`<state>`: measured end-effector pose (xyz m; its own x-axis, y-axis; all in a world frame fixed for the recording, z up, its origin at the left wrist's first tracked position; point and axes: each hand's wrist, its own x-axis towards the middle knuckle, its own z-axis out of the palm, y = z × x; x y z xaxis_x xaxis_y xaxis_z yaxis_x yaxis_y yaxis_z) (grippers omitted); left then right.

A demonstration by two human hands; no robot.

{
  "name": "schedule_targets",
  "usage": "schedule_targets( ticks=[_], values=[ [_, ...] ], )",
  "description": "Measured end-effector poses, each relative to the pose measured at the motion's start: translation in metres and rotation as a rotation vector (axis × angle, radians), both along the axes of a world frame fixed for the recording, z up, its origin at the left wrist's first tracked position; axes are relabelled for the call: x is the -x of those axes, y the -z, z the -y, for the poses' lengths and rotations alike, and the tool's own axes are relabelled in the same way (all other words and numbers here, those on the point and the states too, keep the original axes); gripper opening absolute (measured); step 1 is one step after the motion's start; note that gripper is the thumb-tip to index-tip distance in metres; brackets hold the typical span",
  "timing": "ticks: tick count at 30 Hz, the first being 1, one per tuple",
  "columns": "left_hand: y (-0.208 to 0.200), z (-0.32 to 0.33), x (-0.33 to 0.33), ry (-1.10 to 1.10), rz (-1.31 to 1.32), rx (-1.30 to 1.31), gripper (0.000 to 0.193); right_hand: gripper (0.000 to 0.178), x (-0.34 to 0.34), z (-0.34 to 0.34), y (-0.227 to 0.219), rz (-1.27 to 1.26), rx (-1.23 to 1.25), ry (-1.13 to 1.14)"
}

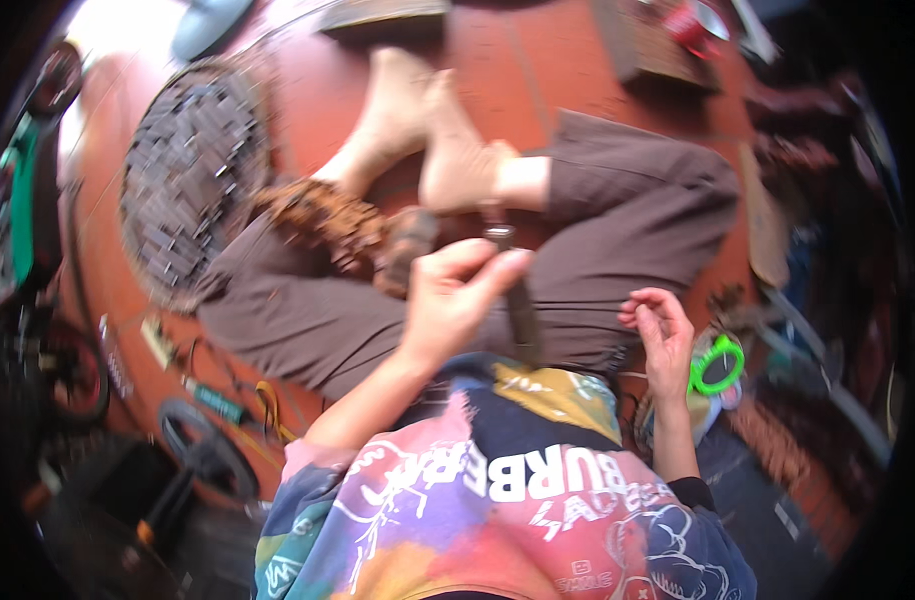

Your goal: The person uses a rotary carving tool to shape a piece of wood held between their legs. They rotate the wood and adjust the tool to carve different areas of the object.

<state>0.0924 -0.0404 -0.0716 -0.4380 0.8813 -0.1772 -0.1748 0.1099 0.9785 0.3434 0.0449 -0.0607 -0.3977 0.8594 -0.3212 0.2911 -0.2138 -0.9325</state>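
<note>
My left hand [446,305] is closed above my lap, thumb and forefinger pinching a dark narrow strip [524,325] with a shiny metal end. The strip stands out lengthwise against my brown trousers. My right hand [666,340] is raised over the right side of my lap, its fingers loosely curled and apart, with nothing visible in them. Close beside it is a bright green round-rimmed thing [718,365]. Left of my feet, a round shallow basket [128,215] holds many grey strips with shiny ends. A crumpled rusty-brown heap [328,225] lies against my left leg. Blur hides finer detail.
On the red tiled floor [523,60], wooden blocks [643,45] lie beyond my feet, one beside a red can [693,28]. A black ring-shaped thing [203,445] and a green-handled tool [215,400] are at lower left. Clutter lines the right side near a wooden board [765,225].
</note>
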Motion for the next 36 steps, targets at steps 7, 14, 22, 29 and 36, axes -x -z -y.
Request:
schedule_targets(
  ticks=[7, 14, 22, 29, 36],
  values=[
    [-0.015, 0.029, -0.017, -0.089, 0.334, 0.129, 0.019, 0.047, 0.082, 0.025, -0.003, -0.261, 0.698, -0.535],
    [0.002, 0.023, -0.018, -0.082, 0.228, 0.117, 0.02, 0.045, 0.084, 0.031, -0.001, -0.164, 0.581, -0.451],
    [0.01, 0.017, -0.016, -0.063, 0.227, 0.16, 0.021, 0.045, 0.088, 0.027, 0.005, -0.162, 0.623, -0.447],
    [0.011, 0.015, -0.018, -0.136, 0.23, 0.135, 0.021, 0.047, 0.089, 0.025, 0.009, -0.139, 0.665, -0.463],
    [0.017, 0.014, -0.015, -0.165, -0.002, 0.193, 0.021, 0.04, 0.099, 0.027, 0.007, -0.074, 0.559, -0.381]
  ],
)
